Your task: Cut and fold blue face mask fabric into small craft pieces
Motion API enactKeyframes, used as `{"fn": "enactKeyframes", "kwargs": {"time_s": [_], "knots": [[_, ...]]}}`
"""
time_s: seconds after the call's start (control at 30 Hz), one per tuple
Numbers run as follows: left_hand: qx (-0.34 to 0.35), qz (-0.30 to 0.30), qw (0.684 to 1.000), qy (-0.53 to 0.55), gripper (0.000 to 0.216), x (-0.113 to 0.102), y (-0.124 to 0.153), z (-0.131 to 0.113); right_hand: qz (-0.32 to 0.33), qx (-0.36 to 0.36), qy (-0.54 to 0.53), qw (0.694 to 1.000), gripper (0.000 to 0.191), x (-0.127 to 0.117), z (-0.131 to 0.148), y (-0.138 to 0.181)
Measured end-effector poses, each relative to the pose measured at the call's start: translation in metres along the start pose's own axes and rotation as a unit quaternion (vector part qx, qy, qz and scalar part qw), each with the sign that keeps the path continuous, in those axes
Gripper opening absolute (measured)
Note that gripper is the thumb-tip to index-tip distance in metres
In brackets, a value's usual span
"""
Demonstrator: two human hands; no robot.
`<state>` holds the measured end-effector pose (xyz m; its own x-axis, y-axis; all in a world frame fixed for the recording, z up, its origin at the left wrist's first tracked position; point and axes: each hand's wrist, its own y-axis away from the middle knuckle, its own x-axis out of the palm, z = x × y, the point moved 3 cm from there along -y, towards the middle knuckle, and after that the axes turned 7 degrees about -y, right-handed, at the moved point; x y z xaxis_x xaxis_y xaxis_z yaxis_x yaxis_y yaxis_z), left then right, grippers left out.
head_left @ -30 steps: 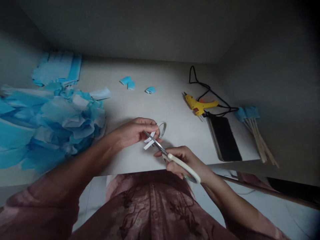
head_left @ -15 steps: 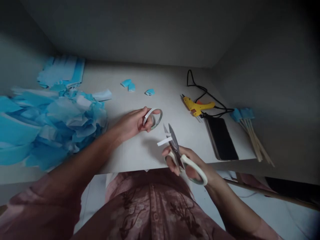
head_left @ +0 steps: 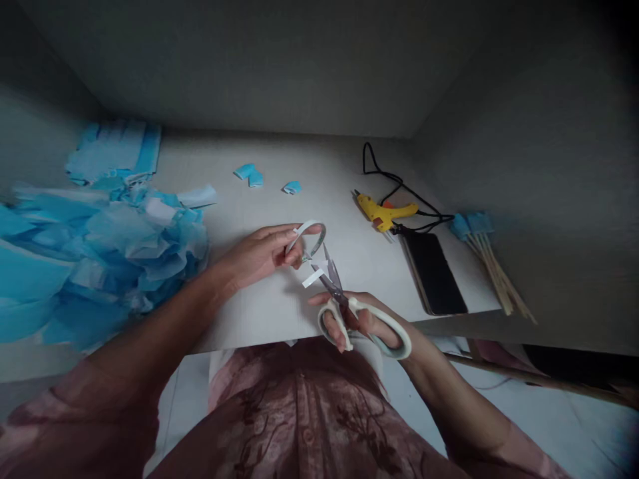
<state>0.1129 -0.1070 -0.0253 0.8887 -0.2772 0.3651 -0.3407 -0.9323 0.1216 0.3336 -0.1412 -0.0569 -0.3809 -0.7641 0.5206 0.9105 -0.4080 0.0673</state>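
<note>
My left hand (head_left: 277, 251) grips a narrow roll of white tape (head_left: 314, 227), its fingers and thumb around the ring. Below and to the right, my right hand (head_left: 362, 316) holds scissors (head_left: 335, 293) with pale handles, fingers through the loops. The blades are parted and point up toward the tape roll. Small white strips of tape (head_left: 313, 277) cling to the blades. Three small folded blue pieces (head_left: 292, 187) lie on the table beyond my hands.
A heap of crumpled blue and white sheets (head_left: 124, 246) covers the left side, with a flatter stack (head_left: 117, 150) behind. To the right are a yellow glue gun (head_left: 384, 211) with a black cord, a dark phone (head_left: 433, 273), and several blue-tipped sticks (head_left: 492, 269) near the wall.
The scissors in my right hand have moved left and closer to the tape roll, and their blades have spread wider. My left hand keeps its hold. The whole view has shifted slightly.
</note>
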Motion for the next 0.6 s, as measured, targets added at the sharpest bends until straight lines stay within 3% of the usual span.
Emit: {"fn": "enactKeyframes", "kwargs": {"time_s": [0.3, 0.6], "knots": [[-0.014, 0.049, 0.999, -0.012, 0.052, -0.002, 0.0, 0.007, -0.014, 0.006, -0.013, 1.0, 0.075, 0.009, 0.012, -0.006], [-0.009, 0.077, 0.996, -0.04, 0.045, -0.003, -0.001, 0.013, -0.038, -0.003, 0.0, 0.999, 0.073, 0.004, 0.015, -0.013]]}}
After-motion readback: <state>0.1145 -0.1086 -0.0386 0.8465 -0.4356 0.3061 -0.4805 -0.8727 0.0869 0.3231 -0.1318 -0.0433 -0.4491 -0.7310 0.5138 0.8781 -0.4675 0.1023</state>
